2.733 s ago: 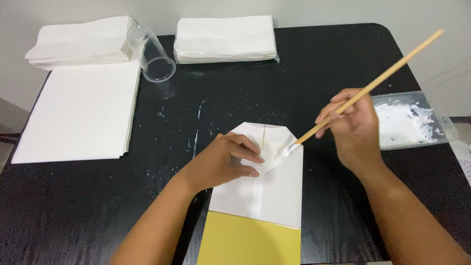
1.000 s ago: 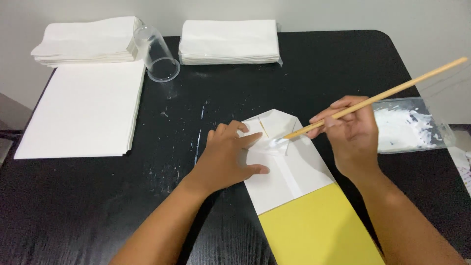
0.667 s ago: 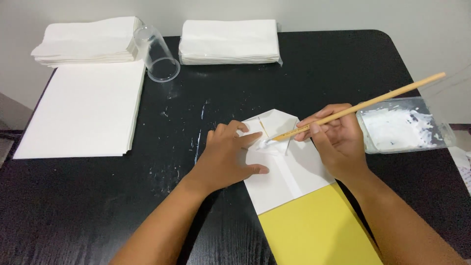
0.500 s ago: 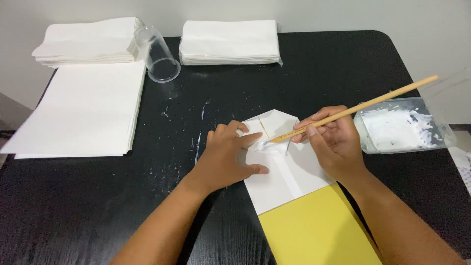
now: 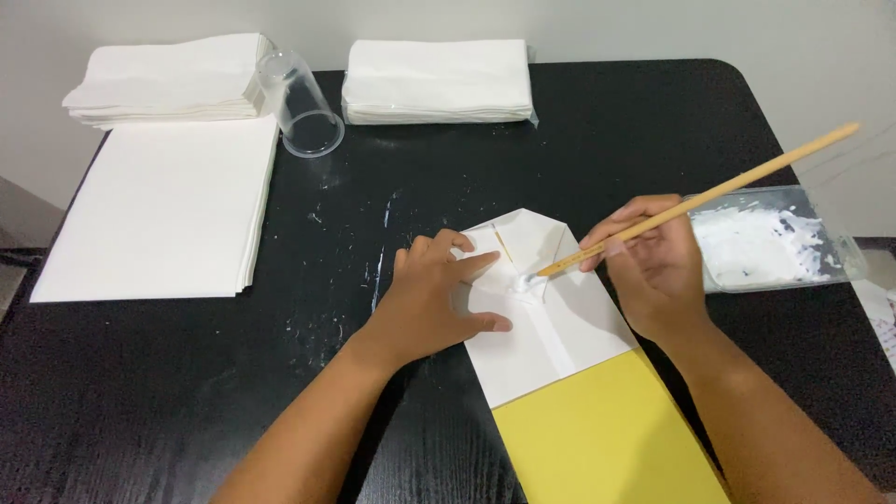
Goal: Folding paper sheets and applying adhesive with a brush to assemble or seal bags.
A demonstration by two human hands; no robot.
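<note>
My left hand [image 5: 431, 299] lies flat on the left edge of a folded paper bag [image 5: 560, 327], white at its folded top and yellow below, pinning it to the black table [image 5: 187, 392]. My right hand [image 5: 653, 266] grips a long wooden brush [image 5: 709, 198]. The white bristle tip of the brush touches the bag's folded flap near its middle, where a dab of white paste shows.
A clear tray of white paste [image 5: 770, 245] sits by my right hand at the table's right edge. A flat stack of white sheets [image 5: 163, 205] lies at the left. Two piles of folded white bags [image 5: 168, 79] [image 5: 437, 79] and a tipped clear cup [image 5: 299, 117] stand at the back.
The bag was turned so its yellow end points to the lower right. My right hand moved the brush tip down and left along the flap. My left hand stays pressed on the bag.
</note>
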